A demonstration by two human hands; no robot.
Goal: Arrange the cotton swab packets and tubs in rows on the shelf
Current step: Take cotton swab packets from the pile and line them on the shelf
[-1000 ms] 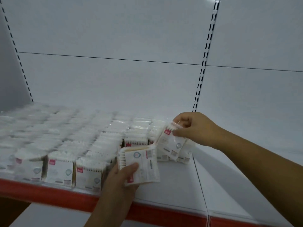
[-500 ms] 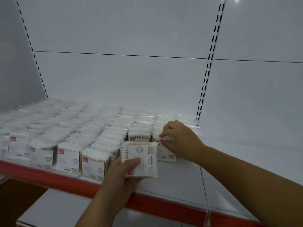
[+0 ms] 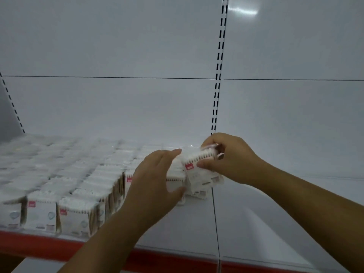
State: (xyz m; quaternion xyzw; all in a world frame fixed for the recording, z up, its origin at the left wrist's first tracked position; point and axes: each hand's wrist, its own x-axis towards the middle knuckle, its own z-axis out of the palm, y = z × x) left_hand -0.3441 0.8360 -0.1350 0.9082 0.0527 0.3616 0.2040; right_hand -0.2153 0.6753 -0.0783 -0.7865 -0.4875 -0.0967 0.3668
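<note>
Pinched a tilted cotton swab packet (image 3: 201, 178) near its top in the right grip (image 3: 232, 160), thumb in front and fingers curled behind, at the right end of the rows of packets (image 3: 78, 194) standing on the white shelf (image 3: 275, 223). Spread the left grip (image 3: 155, 180) over the neighbouring end packets, fingers on top, thumb low in front; could not tell whether clasped round one. Fronted by a red strip (image 3: 167, 259).

White, red-tagged packets (image 3: 74, 211) stand upright in rows on the shelf (image 3: 256, 223), the rightmost packet (image 3: 199, 172) tilted.
</note>
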